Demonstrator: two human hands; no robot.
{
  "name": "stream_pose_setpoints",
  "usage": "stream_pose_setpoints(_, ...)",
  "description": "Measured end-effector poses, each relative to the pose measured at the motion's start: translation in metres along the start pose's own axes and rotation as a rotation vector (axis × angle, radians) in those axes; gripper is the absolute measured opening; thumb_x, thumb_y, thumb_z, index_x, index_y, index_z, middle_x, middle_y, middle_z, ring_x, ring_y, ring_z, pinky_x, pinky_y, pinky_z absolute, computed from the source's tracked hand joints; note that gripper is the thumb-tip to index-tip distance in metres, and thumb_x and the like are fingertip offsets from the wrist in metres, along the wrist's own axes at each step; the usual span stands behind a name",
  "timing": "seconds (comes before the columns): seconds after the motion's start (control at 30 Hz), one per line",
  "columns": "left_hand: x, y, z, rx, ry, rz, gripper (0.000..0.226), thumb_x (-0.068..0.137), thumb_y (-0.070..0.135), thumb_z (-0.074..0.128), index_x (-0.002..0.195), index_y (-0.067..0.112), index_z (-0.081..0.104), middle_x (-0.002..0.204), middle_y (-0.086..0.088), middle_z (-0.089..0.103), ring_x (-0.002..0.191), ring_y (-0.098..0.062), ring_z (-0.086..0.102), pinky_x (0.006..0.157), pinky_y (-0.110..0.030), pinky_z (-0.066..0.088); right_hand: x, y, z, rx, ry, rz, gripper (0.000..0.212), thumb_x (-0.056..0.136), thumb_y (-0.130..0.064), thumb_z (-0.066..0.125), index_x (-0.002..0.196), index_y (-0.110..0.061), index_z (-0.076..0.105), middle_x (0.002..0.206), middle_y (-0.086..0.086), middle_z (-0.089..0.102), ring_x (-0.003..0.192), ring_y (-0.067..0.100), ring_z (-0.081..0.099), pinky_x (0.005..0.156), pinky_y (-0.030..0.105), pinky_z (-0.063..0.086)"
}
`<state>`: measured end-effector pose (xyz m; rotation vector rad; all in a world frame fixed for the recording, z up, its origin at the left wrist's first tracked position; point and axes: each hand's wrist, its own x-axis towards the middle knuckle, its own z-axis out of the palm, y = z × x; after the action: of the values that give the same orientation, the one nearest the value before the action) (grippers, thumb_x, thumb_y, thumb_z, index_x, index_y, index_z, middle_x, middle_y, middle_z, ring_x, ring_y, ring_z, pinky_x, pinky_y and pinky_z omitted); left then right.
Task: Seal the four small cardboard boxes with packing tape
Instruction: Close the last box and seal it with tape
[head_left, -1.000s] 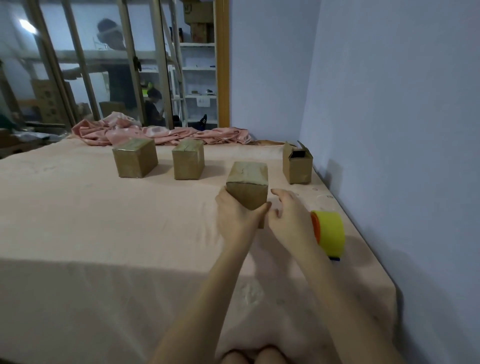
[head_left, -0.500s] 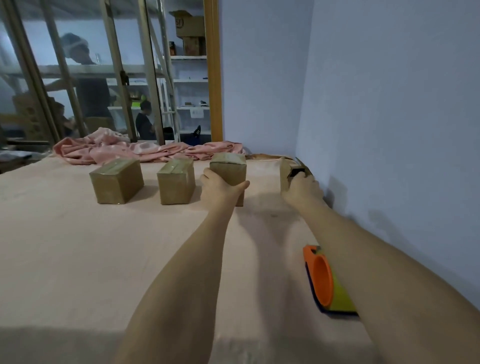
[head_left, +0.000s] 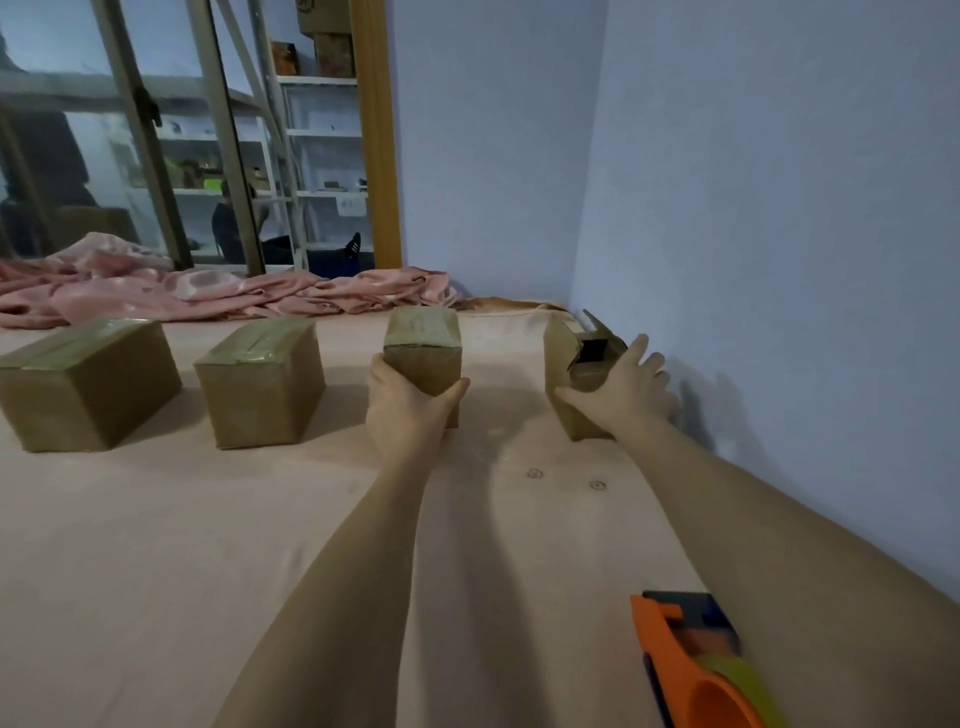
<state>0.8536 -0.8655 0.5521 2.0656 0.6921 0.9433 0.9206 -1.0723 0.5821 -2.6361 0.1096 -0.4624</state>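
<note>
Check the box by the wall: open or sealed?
Open: the rightmost box has a flap sticking up and a dark gap on top, under the right hand.

four boxes (head_left: 422, 364) in row, dispenser (head_left: 696, 670) nearer (right)

Tape dispenser (head_left: 696, 670) cut off by bottom edge, lower right. Leftmost box (head_left: 85, 382) clipped at left edge. Right hand (head_left: 626, 387) hid near face of open box (head_left: 576, 374). Shelf items upper left too small to identify.

No text or label is legible anywhere (shelf items too blurred).
</note>
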Motion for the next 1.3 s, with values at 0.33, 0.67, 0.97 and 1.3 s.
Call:
stream_pose_setpoints(0.33, -0.008, -0.004, 0.03, -0.019, -0.045, 0.01, 0.102, 0.059, 0.058, 0.079, 0.133, 0.008, 0.03, 0.127, -0.01, 0.044, 0.112, -0.033, 0.053, 0.083, -0.041, 0.046, 0.016, 0.006, 0.02, 0.101, -0.022, 0.005, 0.121, 0.061, -0.057, 0.077, 0.142, -0.009, 0.0, 0.126, 0.017, 0.039, 0.107, 0.035, 0.053, 0.076, 0.039, 0.044)
stream_pose_setpoints(0.67, -0.013, 0.017, -0.032, 0.005, -0.286, -0.066, 0.138, 0.057, 0.063, 0.078, 0.148, 0.008, -0.009, 0.152, -0.019, 0.012, 0.138, -0.035, 0.022, 0.11, -0.049, 0.029, -0.019, 0.002, -0.041, 0.168, -0.08, -0.039, 0.093, 0.064, -0.045, 0.079, 0.127, -0.008, 0.022, 0.12, 0.016, 0.041, 0.104, 0.035, 0.052, 0.075, 0.038, 0.042)
stream_pose_setpoints(0.97, -0.061, 0.079, -0.117, 0.047, -0.303, 0.019, 0.125, 0.063, 0.063, 0.075, 0.149, 0.009, 0.002, 0.15, -0.018, 0.018, 0.134, -0.037, 0.032, 0.106, -0.047, 0.036, -0.083, 0.003, -0.149, 0.224, -0.083, -0.093, 0.094, 0.067, -0.045, 0.077, 0.13, -0.01, 0.018, 0.121, 0.015, 0.04, 0.103, 0.03, 0.05, 0.072, 0.037, 0.041)
stream_pose_setpoints(1.3, -0.125, 0.1, -0.184, -0.223, -0.481, 0.068, 0.095, 0.066, 0.057, 0.076, 0.139, 0.014, 0.033, 0.143, -0.009, 0.034, 0.132, -0.025, 0.03, 0.096, -0.034, 0.033, -0.163, 0.004, -0.202, 0.727, -0.343, -0.103, 0.093, 0.065, -0.035, 0.082, 0.128, -0.017, 0.017, 0.118, 0.001, 0.043, 0.102, 0.023, 0.051, 0.074, 0.041, 0.053)
